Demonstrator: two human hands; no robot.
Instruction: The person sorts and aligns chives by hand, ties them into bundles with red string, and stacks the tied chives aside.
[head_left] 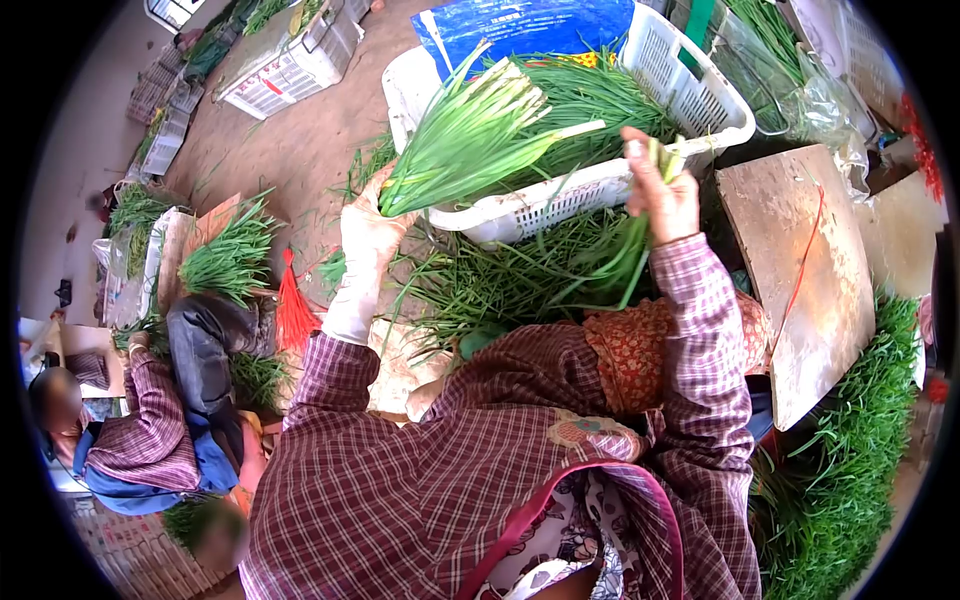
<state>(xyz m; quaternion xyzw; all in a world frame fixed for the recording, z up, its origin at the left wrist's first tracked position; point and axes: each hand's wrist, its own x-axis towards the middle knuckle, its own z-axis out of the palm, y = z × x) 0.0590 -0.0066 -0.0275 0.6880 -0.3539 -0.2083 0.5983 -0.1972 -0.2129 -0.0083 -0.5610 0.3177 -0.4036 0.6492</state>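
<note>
My left hand [375, 220] is closed round the lower end of a thick bunch of green stalks [465, 140], whose pale ends point up and right over the white crate [570, 203]. At the crate's right front corner, my right hand [665, 195] pinches a few loose green stalks [625, 260] that hang down below it. More long greens [590, 110] lie inside the crate, beside a blue printed sheet [520, 35]. Below the crate, a loose heap of greens [510, 285] spreads in front of my lap.
A worn board [800, 280] leans at the right, beside a long pile of greens [850, 470]. Red strands [295, 315] lie at the left. Another person [150, 430] sits at the far left near more greens [230, 255]. A white crate [290, 70] stands at the upper left.
</note>
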